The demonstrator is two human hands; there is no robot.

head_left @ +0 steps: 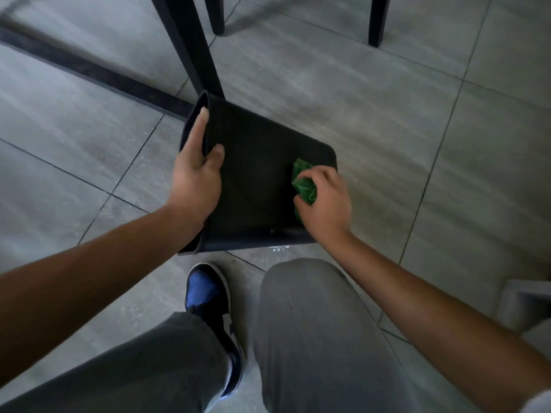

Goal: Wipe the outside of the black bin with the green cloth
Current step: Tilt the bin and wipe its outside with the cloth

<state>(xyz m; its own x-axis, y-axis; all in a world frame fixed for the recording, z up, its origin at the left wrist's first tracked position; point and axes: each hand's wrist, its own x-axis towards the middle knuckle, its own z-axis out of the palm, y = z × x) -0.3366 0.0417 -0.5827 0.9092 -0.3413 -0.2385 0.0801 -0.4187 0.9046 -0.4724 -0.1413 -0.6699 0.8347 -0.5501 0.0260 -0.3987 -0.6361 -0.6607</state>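
Black plastic, matt and slightly flexible by its look, forms the bin (256,174), which is lying tipped on its side on the grey tiled floor (417,129), just in front of a dark furniture leg (190,46). Its open mouth is facing left and its base is facing right.

The left hand (195,171) is gripping the bin at the rim: the fingers are reaching over the edge into the mouth while the thumb is pressing on the outer wall. This hand is steadying the bin, with the forearm running in from the lower left.

The wiping step is in progress on the upward-facing wall. The right hand (323,198) is clenching the green cloth (304,186), bunched into a wad, and is pressing it against the wall near the base end. The wrist is bent downward and the knuckles are facing up. The frame is blurred, so the exact contact patch is probably small but cannot be confirmed.

The next move is likely calling for strokes from the base end toward the rim, then a rotation of the bin by the left hand to expose the unwiped walls. The underside, resting on the floor, is not visible.
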